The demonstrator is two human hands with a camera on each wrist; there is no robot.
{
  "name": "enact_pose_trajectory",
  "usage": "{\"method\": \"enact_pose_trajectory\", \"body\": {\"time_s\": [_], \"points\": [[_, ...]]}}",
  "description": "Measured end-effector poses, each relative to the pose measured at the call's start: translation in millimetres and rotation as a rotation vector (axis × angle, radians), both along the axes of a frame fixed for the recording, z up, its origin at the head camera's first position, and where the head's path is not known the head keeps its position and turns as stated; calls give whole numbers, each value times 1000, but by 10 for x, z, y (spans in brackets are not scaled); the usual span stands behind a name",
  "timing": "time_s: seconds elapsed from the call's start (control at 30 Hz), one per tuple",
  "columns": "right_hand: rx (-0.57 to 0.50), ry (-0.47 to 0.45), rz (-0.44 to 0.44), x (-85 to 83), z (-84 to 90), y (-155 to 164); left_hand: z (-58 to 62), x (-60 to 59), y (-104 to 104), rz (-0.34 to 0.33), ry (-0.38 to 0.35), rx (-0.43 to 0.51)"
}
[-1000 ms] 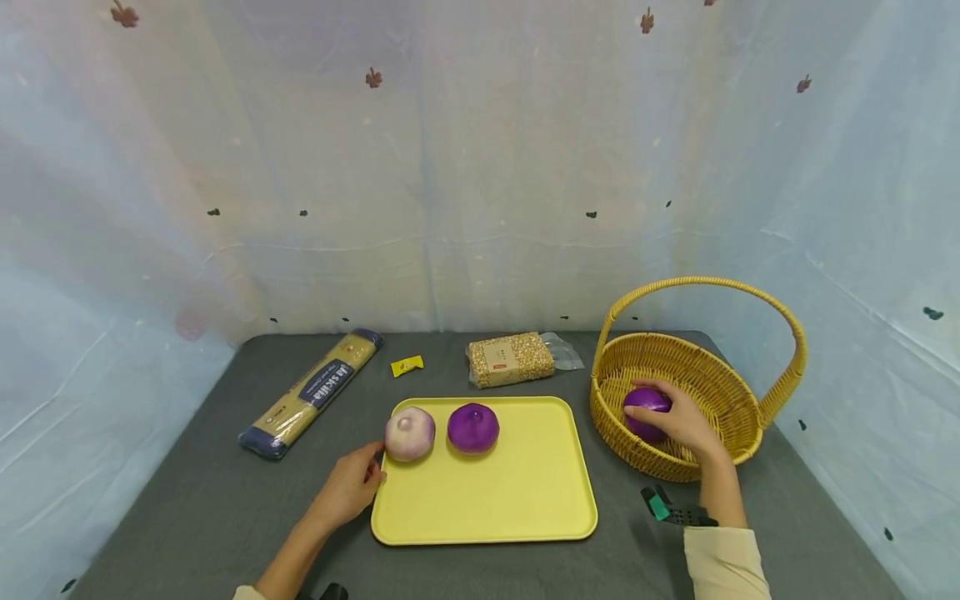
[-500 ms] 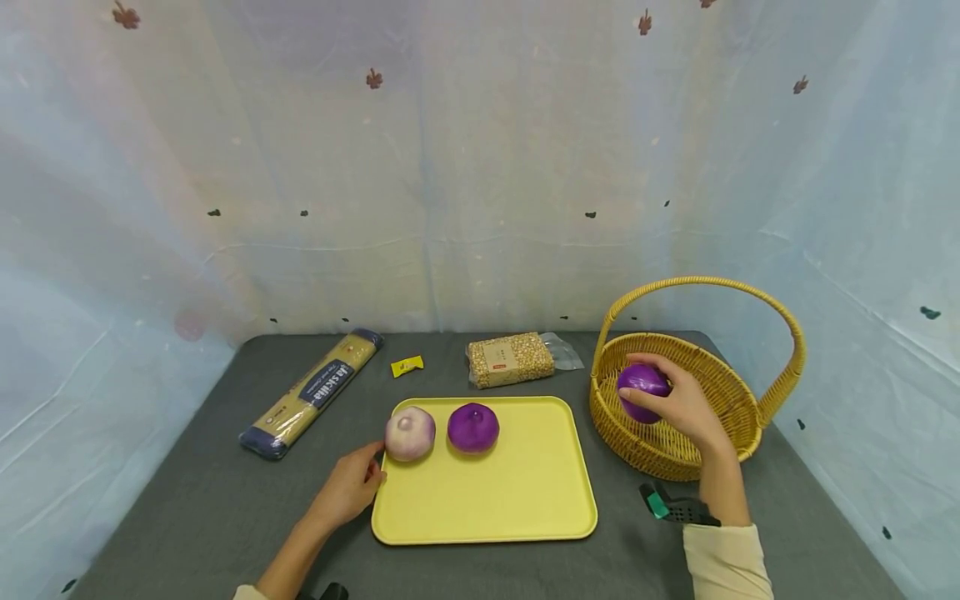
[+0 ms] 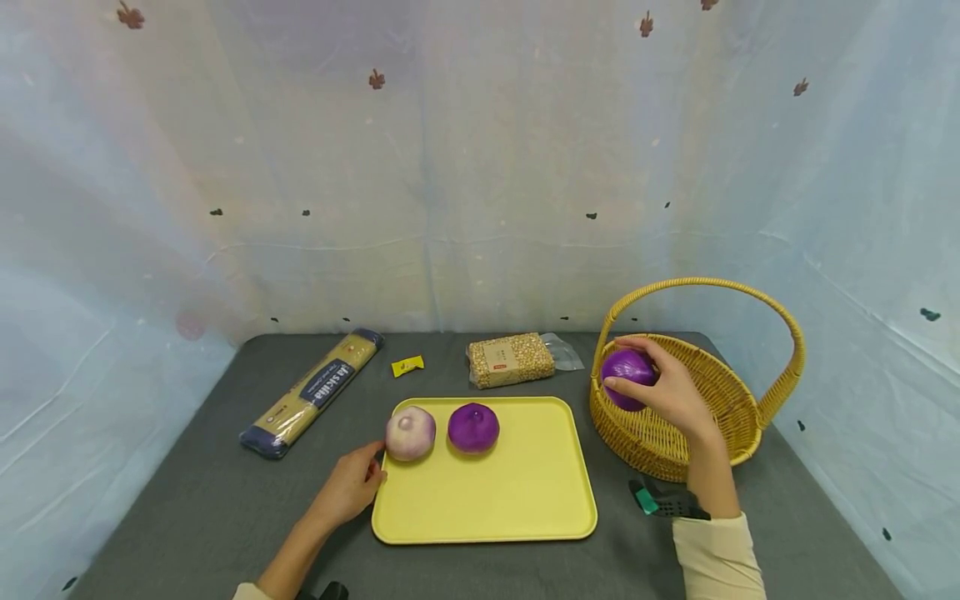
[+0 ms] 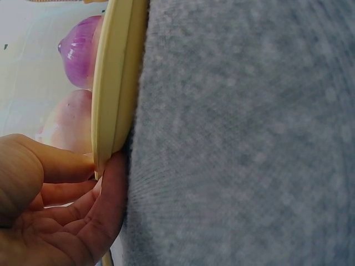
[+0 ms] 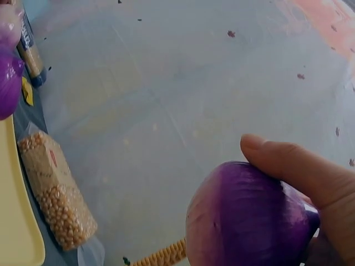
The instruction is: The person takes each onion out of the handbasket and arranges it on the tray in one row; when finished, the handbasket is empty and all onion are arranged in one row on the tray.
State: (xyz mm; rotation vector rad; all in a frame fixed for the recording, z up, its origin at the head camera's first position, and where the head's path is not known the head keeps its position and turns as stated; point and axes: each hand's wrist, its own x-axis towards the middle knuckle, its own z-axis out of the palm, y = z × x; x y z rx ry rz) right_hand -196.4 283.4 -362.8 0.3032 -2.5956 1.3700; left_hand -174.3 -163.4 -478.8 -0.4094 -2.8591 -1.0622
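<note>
My right hand (image 3: 671,396) grips a purple onion (image 3: 627,379), held up over the left rim of the wicker basket (image 3: 738,417). In the right wrist view the thumb lies across the top of that onion (image 5: 244,216). At the left edge of the yellow tray (image 3: 517,492), my left hand (image 3: 348,483) pinches the rim; the left wrist view has the thumb above the tray rim (image 4: 111,83) and a finger below it. On the tray sit a pale white-purple onion (image 3: 410,433), close to the left fingertips, and a second purple onion (image 3: 473,428) beside it.
Behind the tray lie a bag of corn kernels (image 3: 513,360) and a small yellow packet (image 3: 407,366). A long pasta package (image 3: 315,392) rests at the left of the grey table (image 3: 202,500). The basket's tall handle (image 3: 701,281) arches above its opening.
My right hand has lifted the purple onion from inside the basket and moved it up and left to the basket's rim. The left hand and the tray have stayed in place.
</note>
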Motion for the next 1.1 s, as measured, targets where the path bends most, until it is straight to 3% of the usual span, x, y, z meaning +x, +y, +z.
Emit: {"method": "enact_pose_trajectory", "body": {"time_s": [0.53, 1.1], "points": [[-5, -1, 97, -110, 110, -375, 6, 1, 4, 2, -24, 5], [9, -29, 209, -248, -234, -642, -15, -8, -1, 1, -25, 5]]}}
